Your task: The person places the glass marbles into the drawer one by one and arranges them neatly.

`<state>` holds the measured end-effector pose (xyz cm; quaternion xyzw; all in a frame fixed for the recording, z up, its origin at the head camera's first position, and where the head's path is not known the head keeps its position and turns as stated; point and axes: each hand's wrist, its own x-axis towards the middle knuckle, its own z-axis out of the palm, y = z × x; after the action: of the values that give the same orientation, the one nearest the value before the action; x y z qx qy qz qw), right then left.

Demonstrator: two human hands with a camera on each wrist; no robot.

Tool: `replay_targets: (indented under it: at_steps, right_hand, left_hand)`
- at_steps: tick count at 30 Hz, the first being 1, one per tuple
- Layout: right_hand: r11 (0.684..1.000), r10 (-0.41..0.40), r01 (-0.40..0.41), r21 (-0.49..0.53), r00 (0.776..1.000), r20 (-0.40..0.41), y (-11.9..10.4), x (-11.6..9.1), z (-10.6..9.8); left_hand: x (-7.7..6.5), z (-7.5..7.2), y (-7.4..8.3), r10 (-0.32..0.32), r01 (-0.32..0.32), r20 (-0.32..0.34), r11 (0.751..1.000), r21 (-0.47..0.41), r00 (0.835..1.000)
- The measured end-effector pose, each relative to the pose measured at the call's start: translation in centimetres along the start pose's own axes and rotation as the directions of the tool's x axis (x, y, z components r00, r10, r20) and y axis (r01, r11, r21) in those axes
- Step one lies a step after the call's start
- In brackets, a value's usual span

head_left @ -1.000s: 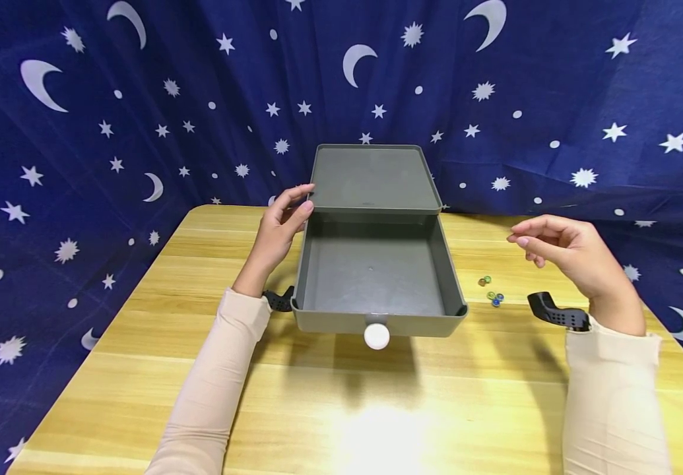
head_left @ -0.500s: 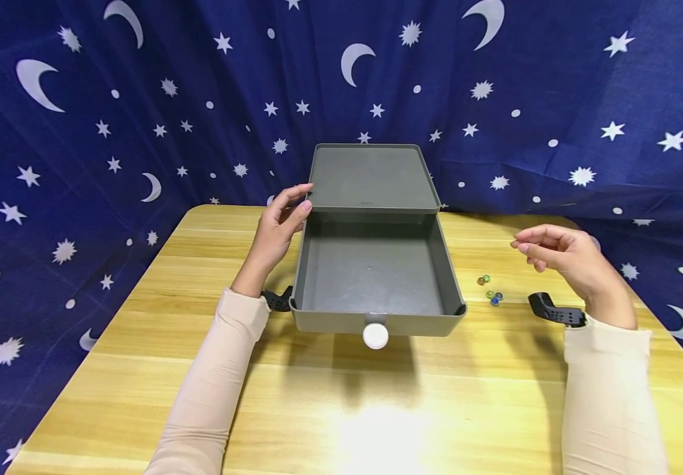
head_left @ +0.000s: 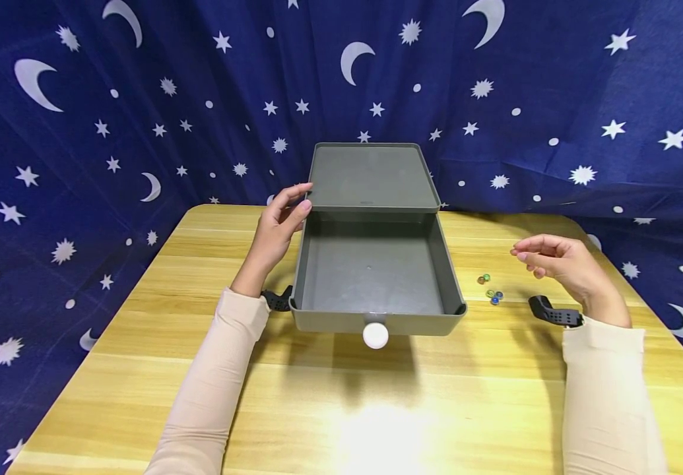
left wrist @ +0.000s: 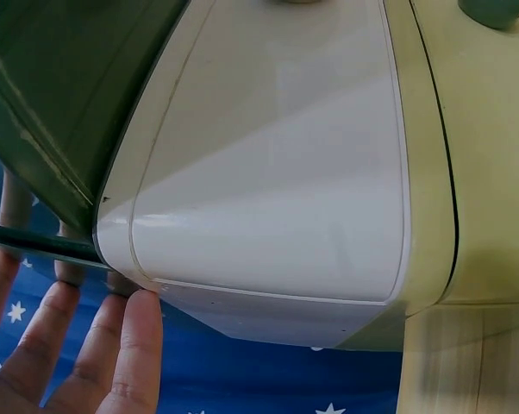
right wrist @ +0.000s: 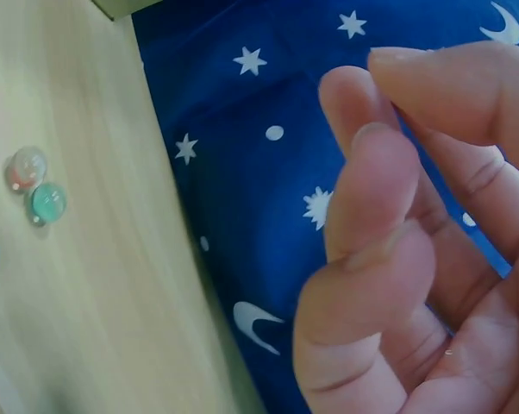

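Observation:
My left hand [head_left: 276, 232] rests against the left side of a small drawer cabinet [left wrist: 268, 172], fingers fairly straight and tips at its green upper section. The cabinet's grey-green top drawer [head_left: 372, 270] is pulled out towards me, showing a bare floor and a white round knob [head_left: 375, 335] on its front. Over the table at the right hovers my right hand [head_left: 557, 264], loosely curled, thumb and fingertips close together and nothing visible between them. Several small glass marbles lie left of it, including a green marble [right wrist: 48, 203] and a blue marble [head_left: 495, 301].
Below the top drawer the cabinet has a white section and a yellow section [left wrist: 492, 155] with a green knob [left wrist: 492, 10]. It stands on a wooden table [head_left: 157, 369]. A blue curtain [head_left: 198, 66] with moons and stars hangs behind.
My right hand has sunk slightly and come a little nearer to me, its fingers much the same. The left hand, drawer and marbles have stayed in place.

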<state>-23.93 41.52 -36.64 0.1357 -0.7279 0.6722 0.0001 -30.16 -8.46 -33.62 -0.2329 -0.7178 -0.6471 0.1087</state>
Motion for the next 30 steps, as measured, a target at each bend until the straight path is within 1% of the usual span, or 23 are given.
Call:
replay_targets:
  at_steps: [3,5,8,13,20,23,27,30]
  right_hand:
    - [0.996,0.031,-0.030,-0.081,0.999,0.013,0.5,0.0,-0.3]
    - [0.988,0.055,-0.052,-0.146,0.998,0.015,0.8,0.0,-0.5]
    - [0.977,0.095,-0.091,-0.195,0.995,0.013,1.1,-0.1,-0.7]
    - [0.967,0.154,-0.149,-0.205,0.988,0.010,1.8,-0.1,-1.0]
    - [0.961,0.202,-0.189,-0.202,0.979,0.041,2.6,-0.2,-1.1]
    - [0.958,0.216,-0.200,-0.207,0.975,0.058,2.7,-0.2,-1.1]
    - [0.942,0.261,-0.243,-0.231,0.964,0.049,2.9,-0.2,-1.0]
    - [0.921,0.303,-0.284,-0.266,0.952,0.033,3.2,-0.1,-1.0]
  left_hand:
    - [0.0,0.0,0.0,-0.002,0.002,-0.001,1.000,-0.003,1.000]
    - [0.0,0.1,-0.1,-0.009,0.009,0.000,1.000,-0.003,1.000]
    - [0.1,0.1,-0.1,-0.018,0.018,0.001,1.000,-0.007,1.000]
    - [0.2,0.2,-0.2,-0.025,0.025,0.003,1.000,-0.009,1.000]
    - [0.1,0.1,0.0,-0.029,0.029,-0.001,1.000,-0.008,1.000]
    - [0.0,0.0,0.1,-0.022,0.021,-0.003,1.000,-0.005,1.000]
    - [0.0,0.0,0.1,-0.013,0.013,-0.001,1.000,0.003,1.000]
    - [0.0,0.0,0.0,-0.013,0.013,0.002,1.000,0.006,1.000]
